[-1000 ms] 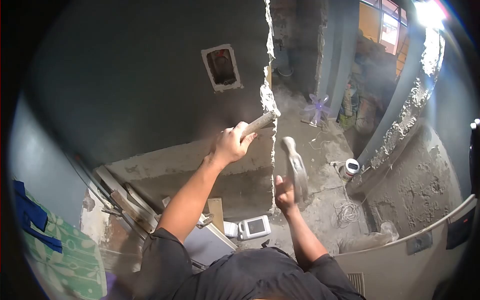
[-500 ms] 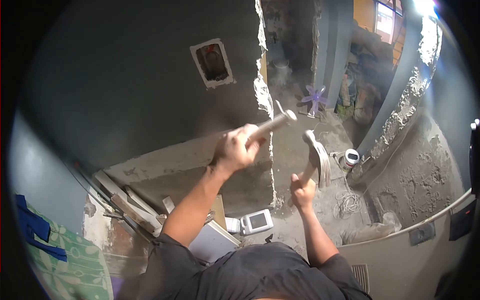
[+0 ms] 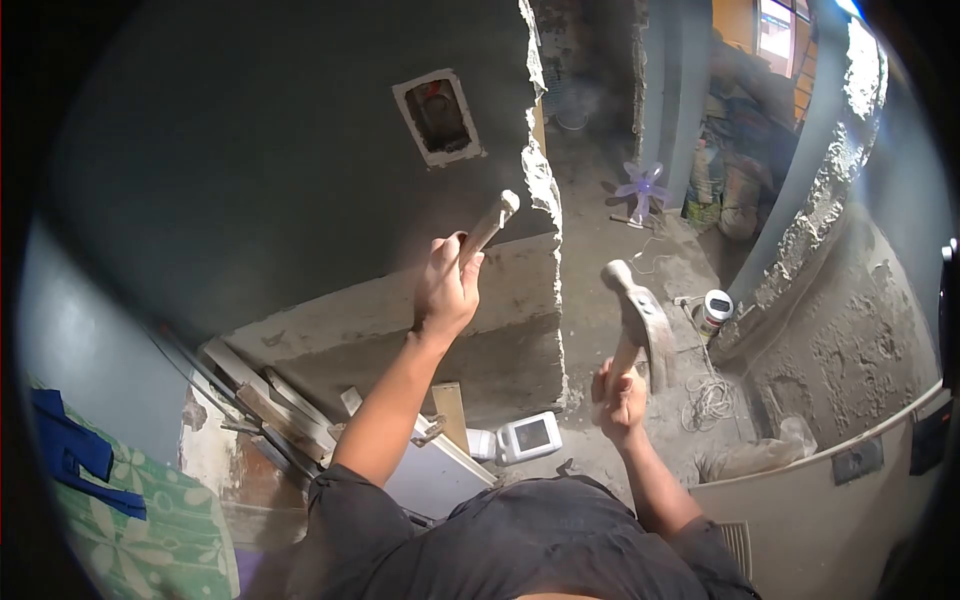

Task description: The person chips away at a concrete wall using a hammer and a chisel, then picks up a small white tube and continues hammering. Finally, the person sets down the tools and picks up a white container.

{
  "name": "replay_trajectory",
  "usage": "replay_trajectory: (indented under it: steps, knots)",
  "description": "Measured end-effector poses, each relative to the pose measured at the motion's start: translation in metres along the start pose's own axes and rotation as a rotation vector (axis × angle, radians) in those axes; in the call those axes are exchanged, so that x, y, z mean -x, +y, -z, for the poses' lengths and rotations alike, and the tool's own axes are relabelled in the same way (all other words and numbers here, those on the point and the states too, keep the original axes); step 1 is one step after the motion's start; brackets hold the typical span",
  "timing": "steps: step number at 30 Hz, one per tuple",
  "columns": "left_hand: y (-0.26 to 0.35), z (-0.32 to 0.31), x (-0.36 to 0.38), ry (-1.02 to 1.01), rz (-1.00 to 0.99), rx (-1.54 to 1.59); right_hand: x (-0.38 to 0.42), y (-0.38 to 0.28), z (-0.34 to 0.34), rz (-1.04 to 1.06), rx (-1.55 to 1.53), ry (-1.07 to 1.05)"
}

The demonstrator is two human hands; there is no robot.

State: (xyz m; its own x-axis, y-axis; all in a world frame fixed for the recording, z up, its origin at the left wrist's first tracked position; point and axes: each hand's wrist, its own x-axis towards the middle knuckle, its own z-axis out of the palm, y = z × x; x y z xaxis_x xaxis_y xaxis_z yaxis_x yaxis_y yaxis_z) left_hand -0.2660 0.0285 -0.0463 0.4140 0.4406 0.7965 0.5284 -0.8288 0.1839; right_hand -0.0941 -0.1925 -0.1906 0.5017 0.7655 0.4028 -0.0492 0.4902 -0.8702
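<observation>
My left hand is closed around a pale, dusty metal chisel, its blunt, rounded end pointing up and right. The chisel's other end is hidden by my hand. Before it rises the dark grey wall, whose broken white edge lies just right of the chisel; they appear apart. My right hand, lower and to the right, grips a claw hammer by its handle, head up. A gap separates the hammer from the chisel.
A box recess is cut in the wall. On the floor are a purple flower-shaped fan, a white canister, a coiled cord and a white device with a dark screen. Boards lean at left.
My left hand has drawn back slightly left with the chisel, which now points more steeply upward. My right hand and hammer have shifted a little right and down. The view has moved slightly.
</observation>
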Motion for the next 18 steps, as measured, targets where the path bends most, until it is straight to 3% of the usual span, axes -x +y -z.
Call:
replay_trajectory:
  steps: [3,5,6,7,9,11,12,13,15,17,18]
  knots:
    - [-0.006,-0.010,-0.001,-0.055,0.093,-0.037,-0.040,-0.024,-0.025,0.294,0.129,-0.056]
    - [-0.003,-0.013,-0.002,-0.016,0.056,-0.077,-0.064,-0.029,-0.048,0.360,-0.081,-0.100]
    - [0.000,-0.013,-0.001,-0.130,0.147,-0.155,-0.072,-0.023,-0.051,0.327,-0.070,-0.127]
    - [0.004,-0.013,0.000,-0.245,0.240,-0.232,-0.082,-0.011,-0.049,0.431,0.006,-0.088]
    - [0.008,-0.008,-0.002,-0.166,0.175,-0.238,-0.098,0.010,-0.049,0.406,0.146,-0.086]
    - [0.011,-0.005,-0.006,-0.310,0.285,-0.250,-0.122,0.011,-0.049,0.169,0.400,-0.071]
    - [0.007,-0.005,-0.003,-0.325,0.288,-0.201,-0.123,0.014,-0.038,0.236,0.518,-0.079]
    - [0.001,-0.001,0.000,-0.275,0.199,-0.196,-0.117,0.009,-0.031,0.199,0.525,-0.094]
    - [0.000,-0.003,-0.002,-0.310,0.310,-0.238,-0.093,0.019,-0.025,0.191,0.391,-0.073]
    - [-0.006,0.001,0.006,-0.351,0.347,-0.116,-0.061,0.036,-0.008,0.111,0.328,-0.120]
    - [-0.004,0.003,0.014,-0.266,0.273,0.034,-0.046,0.039,-0.002,0.100,0.293,-0.080]
